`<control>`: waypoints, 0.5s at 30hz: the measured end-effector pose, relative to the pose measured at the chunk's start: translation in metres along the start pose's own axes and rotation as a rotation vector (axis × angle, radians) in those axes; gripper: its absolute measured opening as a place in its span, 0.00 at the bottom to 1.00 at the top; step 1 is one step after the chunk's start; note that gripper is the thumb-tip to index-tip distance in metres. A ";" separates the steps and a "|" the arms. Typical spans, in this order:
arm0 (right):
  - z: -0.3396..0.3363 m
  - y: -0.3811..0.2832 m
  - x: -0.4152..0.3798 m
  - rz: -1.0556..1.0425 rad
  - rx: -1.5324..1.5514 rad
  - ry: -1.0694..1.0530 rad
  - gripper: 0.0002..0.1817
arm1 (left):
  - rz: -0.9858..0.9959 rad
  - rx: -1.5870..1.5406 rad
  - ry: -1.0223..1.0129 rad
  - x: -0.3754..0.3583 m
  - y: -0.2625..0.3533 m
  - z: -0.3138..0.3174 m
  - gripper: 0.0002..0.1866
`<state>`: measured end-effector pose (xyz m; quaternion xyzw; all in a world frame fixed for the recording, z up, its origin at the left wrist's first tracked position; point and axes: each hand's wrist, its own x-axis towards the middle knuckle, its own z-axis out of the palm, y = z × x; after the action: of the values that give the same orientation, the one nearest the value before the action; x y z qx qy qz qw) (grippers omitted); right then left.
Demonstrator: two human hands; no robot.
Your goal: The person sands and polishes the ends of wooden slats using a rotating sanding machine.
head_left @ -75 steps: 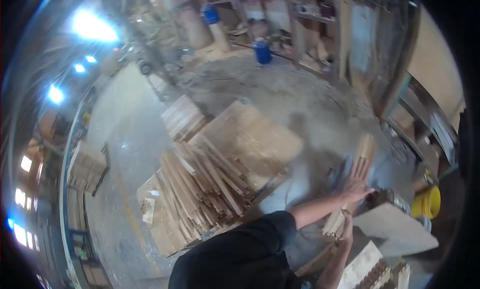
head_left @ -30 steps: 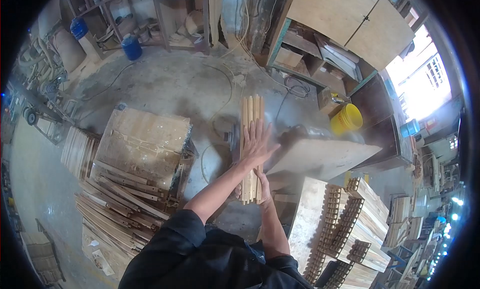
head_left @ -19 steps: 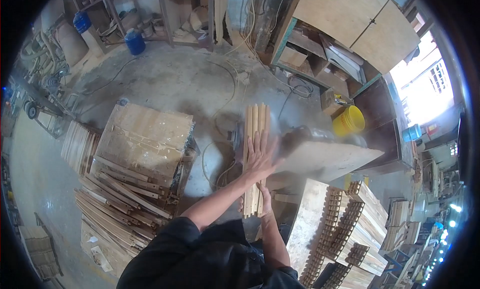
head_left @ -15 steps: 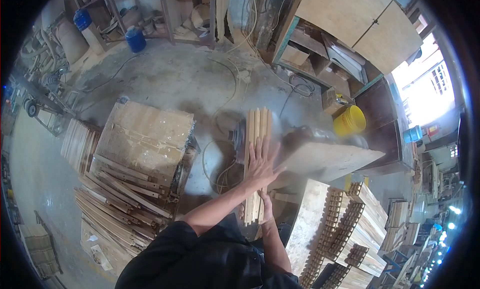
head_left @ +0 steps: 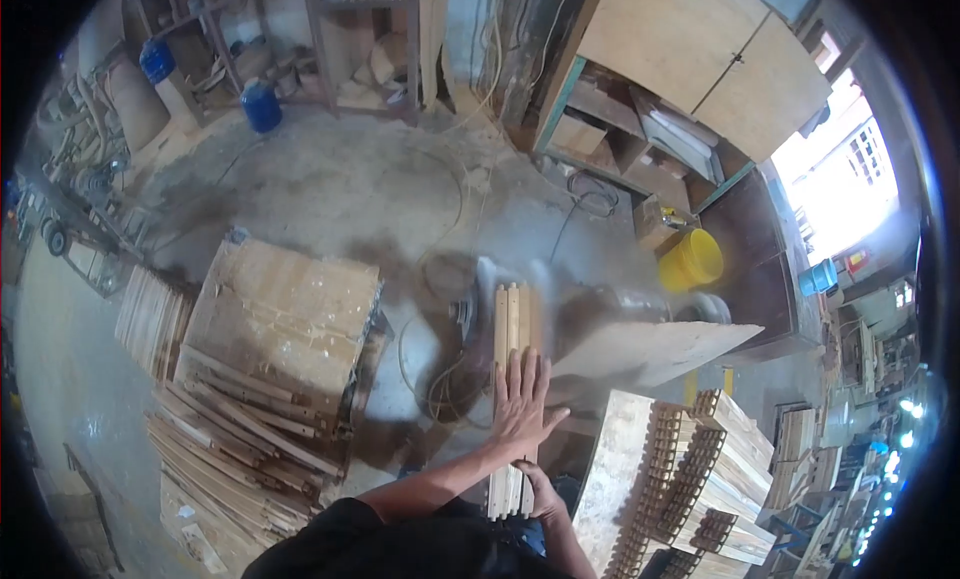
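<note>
A bundle of narrow wooden strips lies lengthwise in front of my body, its near ends close to my torso. Flat on top of it rests my left hand, palm down, with fingers extended and the thumb out to the right. Nearer to me, my right hand holds the bundle's right side, its fingers partly hidden. Beyond and left of the strips is a dark machine part, and a blurred pale area surrounds their far end.
Curved wooden pieces are piled left beside a worn board. A pale panel extends rightward, near stacked notched wood. Farther off are a yellow bucket, a blue container, a cabinet and floor cables.
The bundle and both my hands have moved toward my body, lower in view. My left hand still lies on top. The surroundings have shifted slightly with the camera.
</note>
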<state>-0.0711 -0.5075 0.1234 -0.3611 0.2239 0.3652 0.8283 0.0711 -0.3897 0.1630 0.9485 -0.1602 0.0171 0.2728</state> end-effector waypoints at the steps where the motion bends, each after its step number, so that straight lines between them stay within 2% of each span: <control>1: 0.017 -0.026 0.009 -0.100 -0.245 0.003 0.30 | -0.003 0.039 0.048 0.017 -0.010 0.002 0.51; 3: 0.031 -0.071 0.035 -0.422 -0.576 -0.180 0.29 | 0.004 0.100 0.170 0.059 -0.030 0.007 0.50; 5: 0.015 -0.108 0.101 0.021 -0.128 0.034 0.28 | 0.001 0.152 0.257 0.113 -0.046 -0.002 0.49; 7: 0.026 -0.146 0.137 0.019 -0.156 -0.141 0.29 | -0.023 0.171 0.293 0.162 -0.071 0.007 0.48; 10: 0.055 -0.161 0.146 -0.036 -0.099 -0.155 0.29 | -0.170 0.143 0.051 0.186 -0.082 -0.008 0.46; 11: 0.059 -0.159 0.146 -0.027 -0.094 -0.162 0.29 | -0.192 0.152 -0.001 0.184 -0.082 -0.009 0.45; 14: 0.055 -0.138 0.138 0.015 -0.098 -0.151 0.29 | -0.198 0.170 0.024 0.159 -0.082 -0.008 0.46; 15: 0.058 -0.133 0.128 0.012 -0.122 -0.089 0.30 | -0.183 0.161 0.019 0.150 -0.081 -0.007 0.46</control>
<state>0.1179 -0.4692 0.1372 -0.3930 0.1662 0.3989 0.8117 0.2390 -0.3655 0.1450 0.9777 -0.0686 0.0138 0.1979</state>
